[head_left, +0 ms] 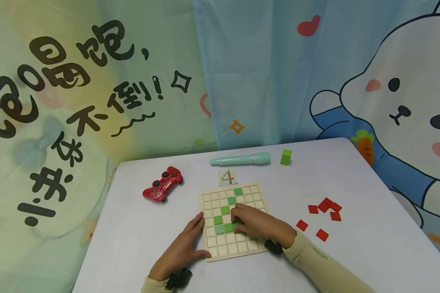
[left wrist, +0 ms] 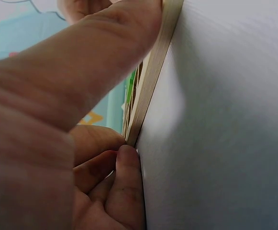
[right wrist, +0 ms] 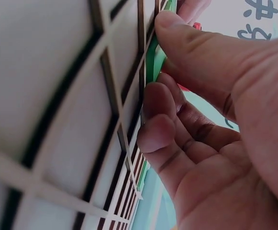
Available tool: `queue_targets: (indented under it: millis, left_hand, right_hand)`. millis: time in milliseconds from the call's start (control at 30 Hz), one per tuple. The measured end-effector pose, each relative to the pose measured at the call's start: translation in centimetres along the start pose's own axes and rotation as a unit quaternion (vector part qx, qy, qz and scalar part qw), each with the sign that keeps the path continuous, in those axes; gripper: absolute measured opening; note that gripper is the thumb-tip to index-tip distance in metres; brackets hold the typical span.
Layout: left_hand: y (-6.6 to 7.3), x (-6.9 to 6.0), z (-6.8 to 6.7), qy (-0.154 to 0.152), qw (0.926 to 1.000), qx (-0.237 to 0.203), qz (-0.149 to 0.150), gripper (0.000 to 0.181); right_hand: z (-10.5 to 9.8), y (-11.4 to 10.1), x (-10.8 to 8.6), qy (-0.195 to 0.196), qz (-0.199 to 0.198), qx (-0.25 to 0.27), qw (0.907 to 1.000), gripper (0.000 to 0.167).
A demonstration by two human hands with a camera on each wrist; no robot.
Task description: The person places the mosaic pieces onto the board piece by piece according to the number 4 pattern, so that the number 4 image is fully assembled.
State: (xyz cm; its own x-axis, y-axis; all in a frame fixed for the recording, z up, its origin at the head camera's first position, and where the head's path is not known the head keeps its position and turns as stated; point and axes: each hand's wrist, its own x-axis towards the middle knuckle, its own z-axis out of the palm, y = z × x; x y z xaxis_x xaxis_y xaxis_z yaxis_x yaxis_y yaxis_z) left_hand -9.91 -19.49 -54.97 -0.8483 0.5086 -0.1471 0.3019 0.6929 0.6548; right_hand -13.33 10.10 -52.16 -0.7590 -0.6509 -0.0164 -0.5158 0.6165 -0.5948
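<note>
L hand (head_left: 183, 246), fingers spread, on grid board (head_left: 238, 249)'s L edge; R hand (head_left: 260, 221) pinches green tile (right wrist: 151, 60) on board, blocking part from view. Red tiles (head_left: 326, 204) board's R, gamepad (head_left: 163, 185) upper L, pattern card (head_left: 227, 178) behind.

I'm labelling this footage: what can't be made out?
Head view: some cells of the wooden grid board, hidden by the right hand.
Head view: fine details on the pattern card, too small.
Left wrist view: most of the wooden grid board's top, edge-on behind the left hand.
Right wrist view: the green tile's full outline, partly covered by the right hand.
</note>
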Motion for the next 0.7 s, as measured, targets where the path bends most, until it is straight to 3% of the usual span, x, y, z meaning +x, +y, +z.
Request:
queue_targets:
  millis: [300, 467, 700]
  left_hand:
    - [0.0, 0.3, -0.2, 0.0, 1.0, -0.009, 0.001, 0.112]
    - [-0.1, 0.2, -0.1, -0.001, 1.0, -0.005, -0.003, 0.112]
    - [-0.1, 0.0, 0.0, -0.004, 1.0, -0.002, -0.005, 0.112]
  right_hand:
    - [-0.2, 0.4, -0.1, 0.006, -0.001, -0.041, 0.9991, 0.018]
    - [-0.9, 0.5, -0.7, 0.013, 0.013, -0.01, 0.9998, 0.02]
    - [-3.4, 2.5, -4.8, 0.128, 0.041, 0.016, 0.9909, 0.016]
